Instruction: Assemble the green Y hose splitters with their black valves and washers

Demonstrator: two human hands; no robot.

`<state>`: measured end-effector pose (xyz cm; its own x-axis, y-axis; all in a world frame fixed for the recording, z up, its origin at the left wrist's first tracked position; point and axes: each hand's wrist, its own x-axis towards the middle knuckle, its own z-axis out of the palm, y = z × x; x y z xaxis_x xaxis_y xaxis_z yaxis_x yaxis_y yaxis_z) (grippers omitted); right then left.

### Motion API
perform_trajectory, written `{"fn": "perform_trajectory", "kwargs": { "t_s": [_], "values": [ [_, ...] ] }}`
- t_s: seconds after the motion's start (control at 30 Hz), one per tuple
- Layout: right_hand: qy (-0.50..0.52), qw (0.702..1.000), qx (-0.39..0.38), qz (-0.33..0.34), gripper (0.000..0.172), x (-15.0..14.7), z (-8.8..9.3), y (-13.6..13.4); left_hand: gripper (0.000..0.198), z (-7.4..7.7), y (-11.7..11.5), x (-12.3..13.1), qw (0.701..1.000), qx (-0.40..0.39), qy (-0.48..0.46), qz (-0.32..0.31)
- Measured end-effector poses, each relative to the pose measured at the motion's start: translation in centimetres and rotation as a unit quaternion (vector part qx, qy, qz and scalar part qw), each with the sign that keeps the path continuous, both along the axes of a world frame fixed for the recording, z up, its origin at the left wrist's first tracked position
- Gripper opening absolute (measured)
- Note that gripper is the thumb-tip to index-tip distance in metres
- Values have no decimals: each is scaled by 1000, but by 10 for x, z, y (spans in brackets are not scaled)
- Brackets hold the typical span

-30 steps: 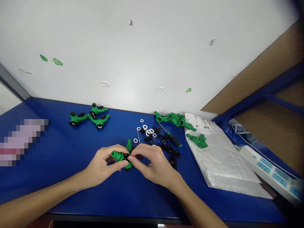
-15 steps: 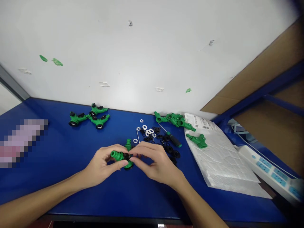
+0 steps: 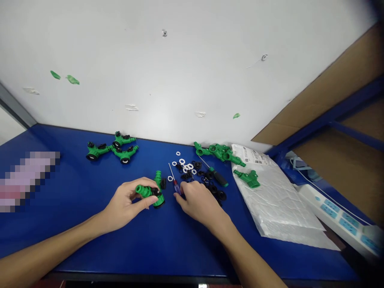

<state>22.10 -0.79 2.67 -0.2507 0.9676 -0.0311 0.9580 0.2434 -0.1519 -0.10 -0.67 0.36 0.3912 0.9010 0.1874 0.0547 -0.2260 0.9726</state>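
Observation:
My left hand (image 3: 127,201) is closed round a green Y-shaped hose connector (image 3: 151,191) with black knobs, held just above the blue table (image 3: 75,192). My right hand (image 3: 196,200) rests on the table to its right, fingertips curled at the red-and-blue handle of a small screwdriver (image 3: 174,180) whose thin shaft points away from me. Just beyond lies a scatter of white rings (image 3: 184,164) and black washers (image 3: 210,182). Whether the right hand grips the handle does not show.
Three finished green connectors (image 3: 112,148) lie at the back left. More green connector bodies (image 3: 219,152) and a green-handled screwdriver (image 3: 219,177) sit at the back right. A white padded bag (image 3: 279,204) carries one green part (image 3: 248,178). A power strip (image 3: 336,214) lies far right.
My right hand has let go of the green connector and moved right and away to the small screwdriver. The left hand still holds the connector, shifted slightly left.

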Motion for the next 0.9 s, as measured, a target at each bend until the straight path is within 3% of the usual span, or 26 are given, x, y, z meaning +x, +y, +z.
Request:
{"fn": "perform_trajectory", "kwargs": {
  "t_s": [0.1,0.2,0.27,0.33,0.47,0.9],
  "values": [
    [156,985,55,-51,20,12,7,4,14,0,2,-2,1000,6,-9,9],
    [388,910,131,-59,17,32,22,6,15,2,6,-4,999,-1,-14,32],
    [468,869,156,-30,16,40,31,5,17,5,8,-5,998,-4,-11,54],
    [487,858,162,21,13,43,36,1,19,7,10,-6,998,-6,-1,70],
    [459,866,175,90,17,38,38,-4,21,9,12,-6,996,-4,18,87],
    [425,875,198,123,19,33,34,-5,22,3,13,-7,998,-14,20,62]
  ]
}}
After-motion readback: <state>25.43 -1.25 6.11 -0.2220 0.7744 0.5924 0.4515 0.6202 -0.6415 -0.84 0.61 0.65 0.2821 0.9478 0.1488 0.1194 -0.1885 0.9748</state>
